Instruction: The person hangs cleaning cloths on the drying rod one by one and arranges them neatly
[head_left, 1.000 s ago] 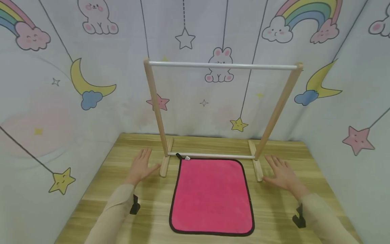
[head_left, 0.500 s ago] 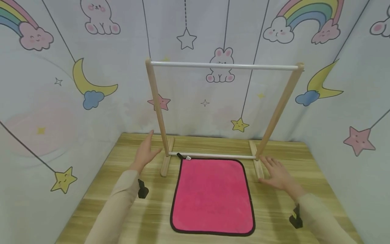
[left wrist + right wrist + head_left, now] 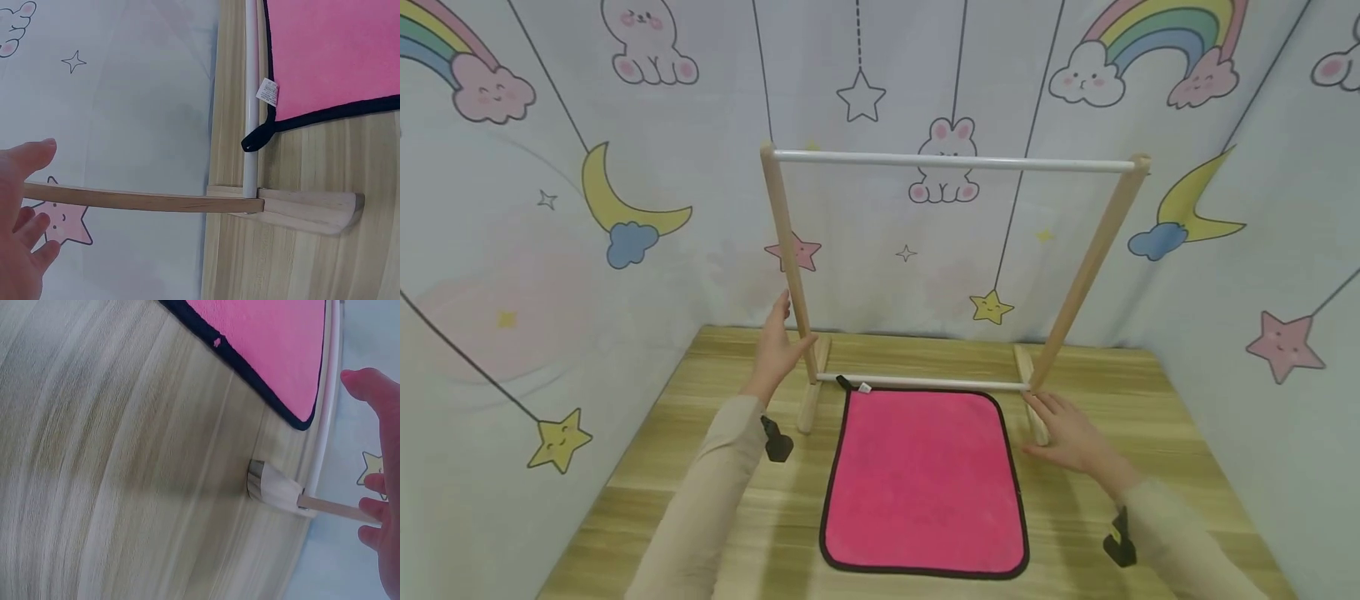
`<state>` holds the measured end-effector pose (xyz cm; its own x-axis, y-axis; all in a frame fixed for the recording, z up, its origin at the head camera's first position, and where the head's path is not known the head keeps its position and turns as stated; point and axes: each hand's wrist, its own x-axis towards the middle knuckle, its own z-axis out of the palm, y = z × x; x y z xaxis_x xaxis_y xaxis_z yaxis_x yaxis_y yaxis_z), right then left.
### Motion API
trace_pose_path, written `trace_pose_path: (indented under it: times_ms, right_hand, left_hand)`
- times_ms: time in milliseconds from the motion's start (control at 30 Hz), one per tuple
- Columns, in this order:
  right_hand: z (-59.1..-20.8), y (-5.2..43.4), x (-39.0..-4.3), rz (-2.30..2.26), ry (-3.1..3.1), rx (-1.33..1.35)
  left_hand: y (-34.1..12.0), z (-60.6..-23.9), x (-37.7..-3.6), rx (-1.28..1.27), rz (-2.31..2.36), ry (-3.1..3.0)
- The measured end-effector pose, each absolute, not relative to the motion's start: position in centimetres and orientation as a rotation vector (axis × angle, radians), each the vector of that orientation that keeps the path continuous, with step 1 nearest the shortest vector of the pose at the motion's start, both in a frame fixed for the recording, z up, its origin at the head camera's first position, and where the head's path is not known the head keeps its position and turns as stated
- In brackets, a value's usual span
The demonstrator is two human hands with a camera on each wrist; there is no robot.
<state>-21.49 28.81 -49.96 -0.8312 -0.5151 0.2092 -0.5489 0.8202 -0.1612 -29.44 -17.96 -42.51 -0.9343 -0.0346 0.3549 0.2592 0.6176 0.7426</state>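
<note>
A pink towel (image 3: pixel 925 483) with a black edge lies flat on the wooden table, its black loop (image 3: pixel 257 137) and white tag (image 3: pixel 268 92) at the far left corner. Behind it stands a wooden rack with a white top bar (image 3: pixel 955 161) and a white lower bar (image 3: pixel 921 382). My left hand (image 3: pixel 777 354) is beside the left post (image 3: pixel 789 250), thumb and fingers spread about it without gripping. Near the base of the right post (image 3: pixel 1086 271), my right hand (image 3: pixel 1071 435) has its fingers extended; in the right wrist view a gap shows between thumb and fingers.
The rack's left foot (image 3: pixel 807 410) and right foot (image 3: pixel 1036 417) rest on the tabletop (image 3: pixel 775 533). White walls (image 3: pixel 880 275) printed with stars, moons and rabbits enclose the back and both sides.
My left hand has risen forward and to the right, from the table to the left post. My right hand has shifted left toward the rack's right foot. Towel and rack stay put.
</note>
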Motion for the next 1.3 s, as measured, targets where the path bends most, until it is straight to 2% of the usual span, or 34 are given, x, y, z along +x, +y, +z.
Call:
trace_pose_path:
  times_ms: [567,967,1300]
  right_hand:
    - [-51.2,25.8,-21.6,0.423,-2.927,0.84]
    - [-51.8,24.0,-22.3,0.535,-2.978,0.819]
    - [-54.7,23.0,-23.6,0.682,-2.952,0.768]
  left_hand:
    - [-16.9,-41.9,-30.9,-0.034,-1.407,-2.295]
    - [-17.2,-42.0,-31.4,-0.022,-1.297,-2.268]
    - [-17.2,-41.6,-31.3,-0.004,-1.294,-2.323]
